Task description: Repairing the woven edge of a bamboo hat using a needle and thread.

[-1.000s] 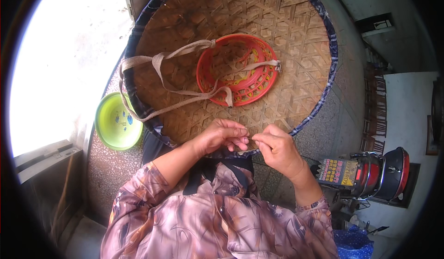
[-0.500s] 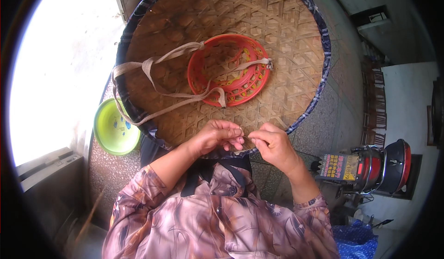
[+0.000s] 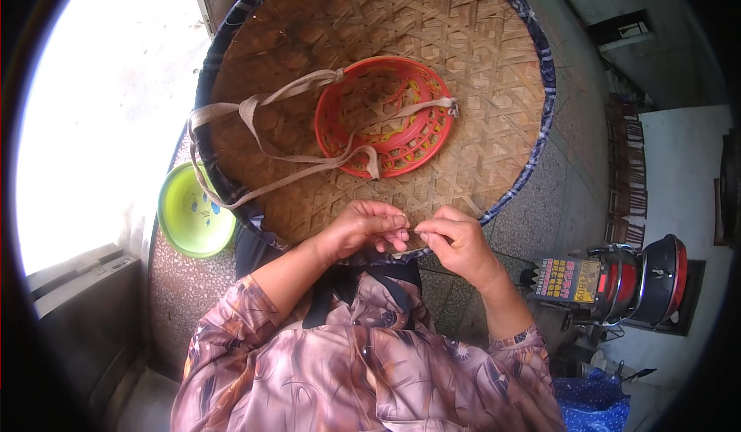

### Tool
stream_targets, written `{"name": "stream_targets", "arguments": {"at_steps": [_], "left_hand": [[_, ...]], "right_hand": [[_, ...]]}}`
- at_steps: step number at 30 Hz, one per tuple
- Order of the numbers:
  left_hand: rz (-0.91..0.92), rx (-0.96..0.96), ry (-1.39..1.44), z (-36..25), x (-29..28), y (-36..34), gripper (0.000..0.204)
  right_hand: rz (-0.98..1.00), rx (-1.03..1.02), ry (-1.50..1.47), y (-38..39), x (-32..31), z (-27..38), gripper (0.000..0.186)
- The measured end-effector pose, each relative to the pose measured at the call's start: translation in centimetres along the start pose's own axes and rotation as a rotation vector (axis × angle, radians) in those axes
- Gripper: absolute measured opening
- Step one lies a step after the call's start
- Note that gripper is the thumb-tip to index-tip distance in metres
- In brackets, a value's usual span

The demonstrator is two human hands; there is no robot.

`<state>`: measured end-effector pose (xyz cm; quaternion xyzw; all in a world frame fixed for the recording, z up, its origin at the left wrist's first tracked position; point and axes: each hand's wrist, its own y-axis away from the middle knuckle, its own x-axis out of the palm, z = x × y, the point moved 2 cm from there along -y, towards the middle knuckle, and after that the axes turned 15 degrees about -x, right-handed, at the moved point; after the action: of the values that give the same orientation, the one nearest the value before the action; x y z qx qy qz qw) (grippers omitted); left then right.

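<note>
A large round woven bamboo hat [image 3: 478, 123] with a dark blue cloth rim lies tilted in front of me, its inside facing up. A red plastic ring basket [image 3: 401, 143] sits inside it, with beige cloth straps [image 3: 255, 116] looping out to the left. My left hand [image 3: 370, 227] is closed with its fingertips pinched at the near rim. My right hand [image 3: 455, 243] faces it, thumb and forefinger pinching something thin and pale between the two hands; it is too small to name. Both hands touch the rim's near edge.
A lime green plastic bowl [image 3: 189, 216] rests on the speckled floor at the left, partly under the hat. To the right stands a red and black appliance [image 3: 644, 278], with a blue patterned bag [image 3: 594, 401] below it. A grey box [image 3: 77, 278] sits lower left.
The hat sits slightly lower and more to the left in view. Both hands have stayed pinched together at the near rim.
</note>
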<state>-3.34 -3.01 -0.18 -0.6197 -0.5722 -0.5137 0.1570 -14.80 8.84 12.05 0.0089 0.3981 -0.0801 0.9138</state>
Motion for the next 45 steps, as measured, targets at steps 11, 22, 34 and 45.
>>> {"name": "stream_targets", "arguments": {"at_steps": [11,22,34,45], "left_hand": [[0.022,0.013,-0.004,-0.1,0.2,0.0,0.02],[0.02,0.018,-0.002,0.0,0.3,-0.1,0.021],[-0.015,0.154,-0.052,1.1,-0.2,-1.1,0.016],[0.169,0.049,0.145,0.5,0.3,-0.4,0.012]], "right_hand": [[0.012,0.019,-0.052,0.0,0.1,-0.1,0.013],[0.016,-0.002,-0.079,0.1,0.3,-0.2,0.012],[0.152,-0.105,-0.445,-0.1,1.7,-1.7,0.01],[-0.171,0.279,-1.256,0.7,1.7,-3.4,0.011]]}}
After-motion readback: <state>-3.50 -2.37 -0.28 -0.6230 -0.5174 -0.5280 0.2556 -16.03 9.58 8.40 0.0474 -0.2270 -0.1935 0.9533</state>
